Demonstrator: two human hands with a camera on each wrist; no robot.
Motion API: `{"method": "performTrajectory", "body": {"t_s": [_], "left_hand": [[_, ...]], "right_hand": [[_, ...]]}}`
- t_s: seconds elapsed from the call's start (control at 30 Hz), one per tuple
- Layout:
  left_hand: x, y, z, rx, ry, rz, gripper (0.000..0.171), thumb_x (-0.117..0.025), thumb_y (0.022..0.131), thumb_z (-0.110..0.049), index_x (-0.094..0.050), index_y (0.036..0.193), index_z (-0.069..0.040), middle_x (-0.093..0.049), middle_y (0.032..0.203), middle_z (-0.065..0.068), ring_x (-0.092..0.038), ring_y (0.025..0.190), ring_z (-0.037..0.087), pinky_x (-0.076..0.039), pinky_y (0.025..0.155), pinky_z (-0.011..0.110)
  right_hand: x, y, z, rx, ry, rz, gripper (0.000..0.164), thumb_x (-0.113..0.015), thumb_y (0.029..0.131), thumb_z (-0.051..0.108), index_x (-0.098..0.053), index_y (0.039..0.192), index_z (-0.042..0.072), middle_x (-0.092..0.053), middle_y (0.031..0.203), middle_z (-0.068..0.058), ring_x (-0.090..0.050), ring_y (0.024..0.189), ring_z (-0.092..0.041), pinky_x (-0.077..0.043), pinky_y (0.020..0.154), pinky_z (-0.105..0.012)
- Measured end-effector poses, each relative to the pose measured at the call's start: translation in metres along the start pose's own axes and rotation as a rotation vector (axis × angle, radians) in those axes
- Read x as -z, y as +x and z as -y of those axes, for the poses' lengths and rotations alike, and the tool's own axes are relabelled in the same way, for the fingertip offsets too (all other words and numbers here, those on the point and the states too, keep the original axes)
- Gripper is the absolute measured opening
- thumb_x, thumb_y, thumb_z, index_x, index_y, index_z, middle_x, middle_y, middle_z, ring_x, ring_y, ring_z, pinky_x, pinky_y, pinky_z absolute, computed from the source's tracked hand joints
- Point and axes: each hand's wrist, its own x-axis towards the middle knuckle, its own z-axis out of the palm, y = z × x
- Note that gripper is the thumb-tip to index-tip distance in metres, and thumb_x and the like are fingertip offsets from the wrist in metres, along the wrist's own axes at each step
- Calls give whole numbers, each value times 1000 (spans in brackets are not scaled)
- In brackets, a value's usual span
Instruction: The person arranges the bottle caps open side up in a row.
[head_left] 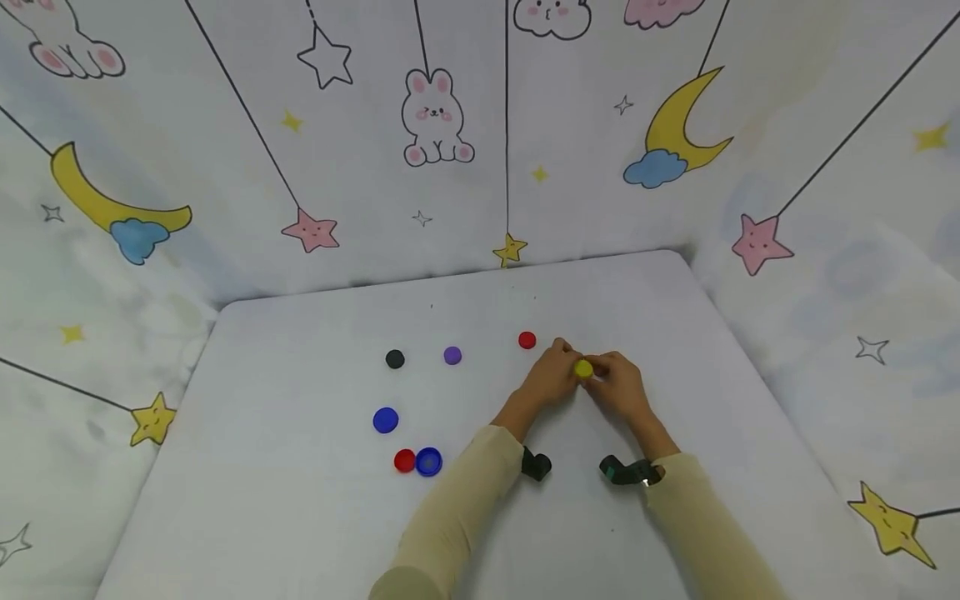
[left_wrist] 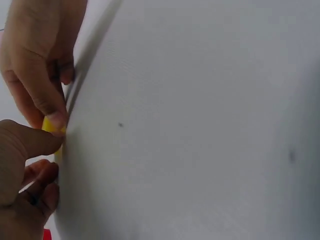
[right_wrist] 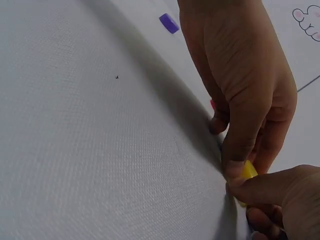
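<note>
A small round yellow bottle cap (head_left: 583, 369) sits between the two hands on the right part of the white table. The left hand (head_left: 553, 375) pinches it from the left, with the thumb on its near side in the right wrist view. From the other side the right hand (head_left: 618, 387) pinches the same cap between thumb and fingers. Both thumb tips meet at the yellow cap (right_wrist: 249, 170), which they partly cover. Just beyond the left hand lies a red cap (head_left: 527, 340).
Leftward on the table (head_left: 285, 500) lie a purple cap (head_left: 452, 356), a black cap (head_left: 395, 359) and a blue cap (head_left: 386, 420). Nearer, another red cap (head_left: 405, 461) touches a blue cap with a raised rim (head_left: 429, 462). A patterned cloth wall (head_left: 375, 183) stands behind.
</note>
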Motion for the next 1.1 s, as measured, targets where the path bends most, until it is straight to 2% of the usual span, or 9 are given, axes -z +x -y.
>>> {"method": "performTrajectory", "body": {"t_s": [0.13,0.2,0.3,0.4,0.53,0.77,0.93,1.1], "left_hand": [[-3,-6,14,-16,-98,-8,34,-65,95,-20,-64,127,-10,-57,121,5,-58,108,13,-46,100,21],[1,-11,25,-36,-143,-6,34,-66,95,-20,-64,127,-10,-59,117,3,-58,104,12,-46,97,20],[16,-22,37,-61,-170,11,35,-68,94,-19,-64,126,-8,-61,110,3,-58,97,12,-49,89,19],[38,-36,42,-86,-178,16,35,-70,92,-18,-66,124,-7,-62,107,4,-58,92,12,-50,83,18],[65,-52,38,-121,-239,-23,33,-70,92,-15,-66,124,-6,-63,106,6,-61,91,13,-51,82,15],[110,-82,25,-173,-343,-124,33,-71,90,-10,-66,123,-6,-63,105,5,-63,91,13,-53,84,16],[138,-103,8,-178,-418,-216,35,-72,89,-10,-66,124,-6,-64,107,4,-62,91,12,-53,85,17],[160,-126,-1,-191,-471,-294,35,-74,88,-11,-68,122,-8,-65,108,1,-63,93,10,-54,85,21]], "right_hand": [[-5,-4,7,26,29,-10,37,-74,82,0,-66,118,-6,-66,105,-23,-65,96,-38,-54,86,-51],[-9,-5,13,43,51,-9,37,-75,82,0,-67,118,-5,-68,106,-22,-67,94,-36,-55,84,-49],[-15,-5,24,84,88,10,37,-75,83,-1,-67,119,-4,-70,108,-21,-67,91,-33,-57,81,-45],[-19,-4,36,134,114,21,37,-75,83,1,-67,119,-3,-70,110,-19,-67,90,-28,-58,79,-38],[-14,-3,55,180,164,5,37,-77,83,3,-68,119,1,-71,109,-13,-67,89,-24,-57,78,-30],[11,-5,99,262,218,2,37,-78,83,8,-69,119,8,-71,109,-6,-64,93,-18,-54,81,-23],[27,-8,128,301,387,10,35,-75,84,2,-69,119,5,-70,110,-9,-61,94,-12,-51,85,-17],[37,-11,156,363,520,54,34,-73,84,-4,-68,118,1,-68,108,-14,-61,93,-12,-52,86,-19]]}}
